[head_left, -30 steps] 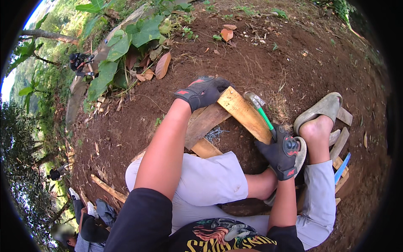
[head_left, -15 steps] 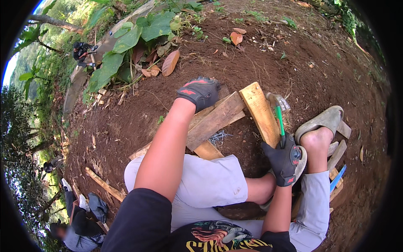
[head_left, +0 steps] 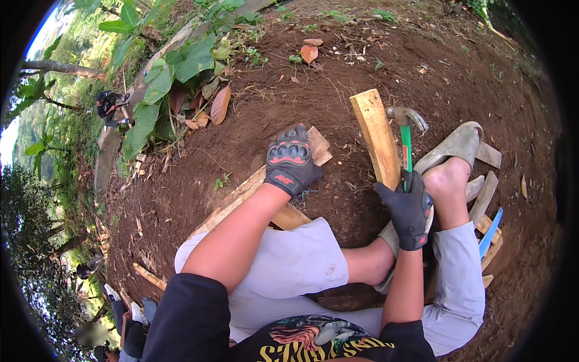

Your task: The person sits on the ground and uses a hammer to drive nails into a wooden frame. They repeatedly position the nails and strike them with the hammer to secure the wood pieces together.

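Observation:
My right hand point(head_left: 410, 211), in a black glove, is closed around the grip of a claw hammer point(head_left: 406, 148) with a green and black handle. The metal head points away from me, beside the far end of a thick yellowish board point(head_left: 377, 133). My left hand point(head_left: 291, 160), also gloved, lies over a short brownish board point(head_left: 319, 145) with its fingers curled down around it; the fingertips are hidden. Below the left palm a few thin nails point(head_left: 309, 194) show, mostly covered. Another pale board point(head_left: 291, 217) lies by my knee.
A blue saw blade point(head_left: 491, 232) and several wood offcuts point(head_left: 482, 199) lie right of my sandalled foot point(head_left: 449, 175). Leafy plants point(head_left: 190, 63) grow at the far left. A person point(head_left: 110, 107) sits beyond them; others are at the lower left. Brown soil surrounds me.
My left hand has moved back toward me from the board's far end, now covering most of it and the nails. The right hand has raised the hammer slightly, with the head farther out.

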`<state>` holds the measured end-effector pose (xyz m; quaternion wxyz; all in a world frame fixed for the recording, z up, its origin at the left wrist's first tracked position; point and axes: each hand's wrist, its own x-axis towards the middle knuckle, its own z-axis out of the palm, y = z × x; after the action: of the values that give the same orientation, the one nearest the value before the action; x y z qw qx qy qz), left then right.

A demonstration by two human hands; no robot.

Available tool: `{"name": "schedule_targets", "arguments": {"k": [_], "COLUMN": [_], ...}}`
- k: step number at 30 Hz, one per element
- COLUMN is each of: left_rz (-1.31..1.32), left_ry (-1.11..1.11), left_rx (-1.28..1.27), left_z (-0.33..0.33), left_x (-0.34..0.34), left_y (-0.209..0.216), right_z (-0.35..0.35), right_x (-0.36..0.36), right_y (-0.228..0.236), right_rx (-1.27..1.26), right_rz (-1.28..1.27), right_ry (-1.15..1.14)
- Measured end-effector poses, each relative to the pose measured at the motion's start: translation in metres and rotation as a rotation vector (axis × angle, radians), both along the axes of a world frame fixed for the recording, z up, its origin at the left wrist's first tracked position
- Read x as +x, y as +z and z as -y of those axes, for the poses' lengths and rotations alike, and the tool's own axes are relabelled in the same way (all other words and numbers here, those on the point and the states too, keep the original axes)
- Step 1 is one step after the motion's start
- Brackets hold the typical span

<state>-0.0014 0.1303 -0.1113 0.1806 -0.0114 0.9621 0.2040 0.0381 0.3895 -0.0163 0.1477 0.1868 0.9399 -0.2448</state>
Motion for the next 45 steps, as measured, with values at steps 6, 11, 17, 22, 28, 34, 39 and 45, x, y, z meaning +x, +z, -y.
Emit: {"name": "schedule_targets", "arguments": {"k": [6,11,17,22,28,34,39,45], "left_rz": [-0.01,0.118,0.126,0.408,0.12,0.424,0.386,0.181], "left_ry": [0.029,0.049,-0.046,-0.173,-0.049,-0.175,-0.139,-0.162], "left_rx": [0.079,0.025,-0.025,0.047,-0.098,0.104,0.37,0.359], "left_z": [-0.022,-0.018,-0.008,0.03,0.0,0.026,0.057,0.053], "left_x": [-0.016,-0.015,-0.008,-0.043,0.005,-0.04,-0.055,-0.051], "left_y": [0.011,0.017,0.02,0.046,0.01,0.046,0.051,0.035], "right_z": [-0.003,-0.001,0.003,0.009,0.003,-0.029,-0.002,0.012], "right_x": [0.01,0.006,0.013,0.023,0.013,0.025,0.027,0.039], "right_y": [-0.013,-0.011,-0.016,-0.023,-0.002,-0.012,-0.019,-0.04], "right_rx": [0.059,0.038,0.107,0.153,0.17,0.195,0.114,0.104], "right_rz": [-0.081,0.011,-0.032,-0.028,-0.027,-0.142,-0.06,-0.072], "right_ry": [0.058,0.049,0.214,0.252,0.249,0.299,0.293,0.311]}}
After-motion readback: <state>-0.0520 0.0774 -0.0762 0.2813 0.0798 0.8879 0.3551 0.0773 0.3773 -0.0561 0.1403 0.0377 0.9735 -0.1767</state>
